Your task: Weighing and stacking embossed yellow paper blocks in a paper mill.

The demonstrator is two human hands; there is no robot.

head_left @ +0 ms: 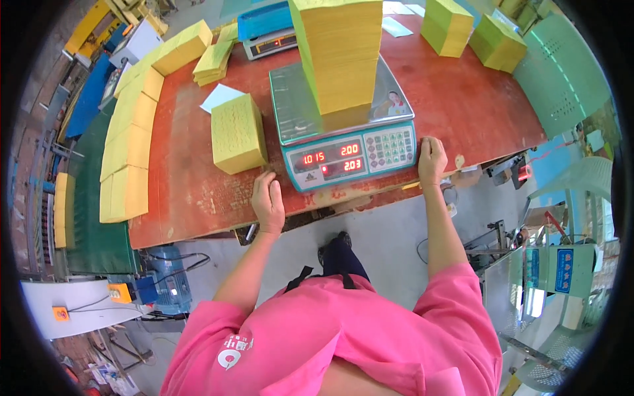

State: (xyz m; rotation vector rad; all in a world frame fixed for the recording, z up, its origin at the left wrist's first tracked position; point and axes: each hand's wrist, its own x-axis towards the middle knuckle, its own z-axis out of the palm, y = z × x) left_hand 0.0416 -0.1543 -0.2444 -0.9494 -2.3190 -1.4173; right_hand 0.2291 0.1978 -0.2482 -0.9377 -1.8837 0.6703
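Note:
A teal digital scale (330,162) with a metal pan and lit red digits stands at the front of the red table. On its pan rises a tall stack of yellow paper (340,59). My left hand (267,203) rests at the table's front edge, left of the scale, fingers loosely stretched and nothing in them. Just beyond it sits a shorter yellow paper block (238,135). Beside the scale's right front corner is my right hand (432,162), its fingers bent inward, with nothing visible in them. Whether it touches the scale I cannot tell.
Yellow paper blocks (132,138) line the table's left side. More yellow blocks (449,28) stand at the back right, near a green chair (564,66). A second scale (267,45) with a blue tray is at the back. The red tabletop (475,105) extends right.

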